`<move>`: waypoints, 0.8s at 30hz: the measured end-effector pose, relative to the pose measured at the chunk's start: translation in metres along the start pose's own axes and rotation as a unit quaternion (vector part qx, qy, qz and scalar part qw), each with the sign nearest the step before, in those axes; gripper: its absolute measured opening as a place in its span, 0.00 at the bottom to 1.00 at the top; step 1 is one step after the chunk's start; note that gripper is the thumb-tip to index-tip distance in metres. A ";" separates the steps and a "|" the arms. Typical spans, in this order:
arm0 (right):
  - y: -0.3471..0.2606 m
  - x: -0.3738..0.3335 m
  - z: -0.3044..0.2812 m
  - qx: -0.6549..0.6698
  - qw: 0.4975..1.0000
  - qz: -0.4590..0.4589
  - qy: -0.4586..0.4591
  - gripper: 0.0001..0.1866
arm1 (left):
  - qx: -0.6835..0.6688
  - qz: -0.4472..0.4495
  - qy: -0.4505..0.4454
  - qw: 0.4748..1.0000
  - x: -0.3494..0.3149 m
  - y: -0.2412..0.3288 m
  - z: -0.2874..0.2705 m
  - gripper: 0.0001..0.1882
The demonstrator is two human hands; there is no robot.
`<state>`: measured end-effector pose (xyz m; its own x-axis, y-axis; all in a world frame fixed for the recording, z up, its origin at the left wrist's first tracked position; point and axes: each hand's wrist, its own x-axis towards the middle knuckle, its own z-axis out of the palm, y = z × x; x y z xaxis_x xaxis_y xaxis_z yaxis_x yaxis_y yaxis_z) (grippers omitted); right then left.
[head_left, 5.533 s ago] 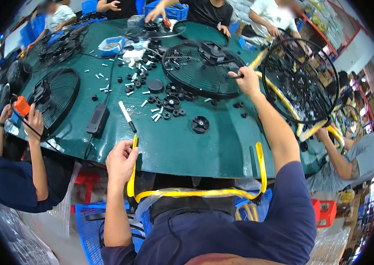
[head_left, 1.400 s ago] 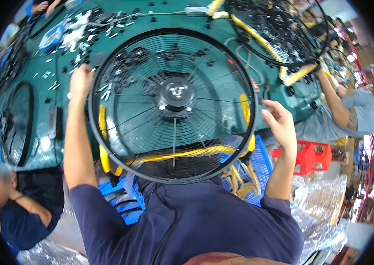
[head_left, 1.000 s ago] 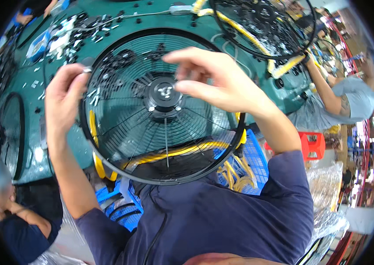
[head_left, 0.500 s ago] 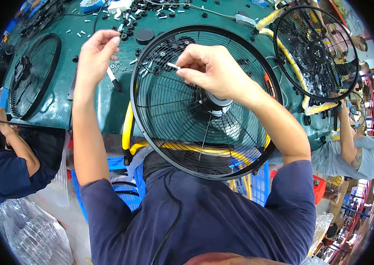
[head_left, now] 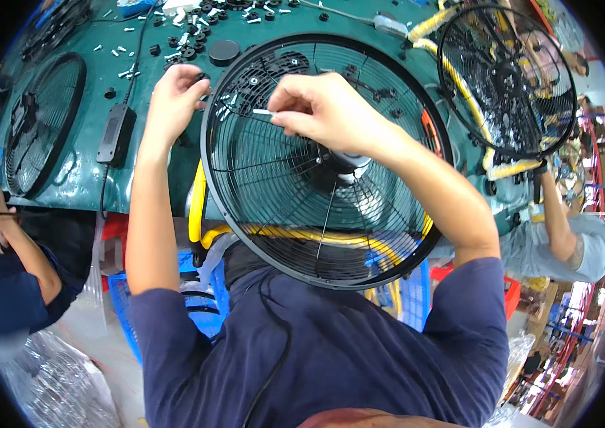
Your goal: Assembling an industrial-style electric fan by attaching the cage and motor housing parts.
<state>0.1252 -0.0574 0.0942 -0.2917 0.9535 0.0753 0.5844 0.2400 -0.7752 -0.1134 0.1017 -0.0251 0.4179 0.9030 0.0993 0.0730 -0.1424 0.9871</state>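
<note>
A large round black fan grille (head_left: 331, 267) with a motor hub (head_left: 349, 160) at its centre leans over the table's front edge before me. Above its upper left part, my right hand (head_left: 316, 107) pinches a thin, pale screw (head_left: 262, 112) between thumb and fingertips, pointing left. Just outside the ring's upper left rim is my left hand (head_left: 176, 100), its thumb and fingers curled close together. Something small and dark shows by those fingertips; whether it is held I cannot make out. Black parts and several screws are visible through or beside the grille wires.
Loose screws and black washers lie scattered at the back, beside a round black cap (head_left: 224, 52). A power adapter (head_left: 114, 134) sits left of my arm. Other fan grilles stand left (head_left: 45, 125) and right (head_left: 509, 78). Co-workers are at both sides; a yellow tube (head_left: 197, 207) stands beside the grille.
My left hand has moved right, toward the grille's rim, uncovering the power adapter. My right hand has shifted slightly left with the screw. The whole view has shifted a little.
</note>
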 end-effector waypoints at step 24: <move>0.031 0.056 0.051 0.057 0.984 -0.166 0.005 0.09 | -0.057 -0.010 0.165 0.985 -0.107 0.042 0.039 0.11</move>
<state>0.0886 -0.0059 0.0422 -0.4448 0.8276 0.3425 0.3681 0.5176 -0.7724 -0.1201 -0.0167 0.0010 0.0992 0.9905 0.0957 -0.0305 -0.0931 0.9952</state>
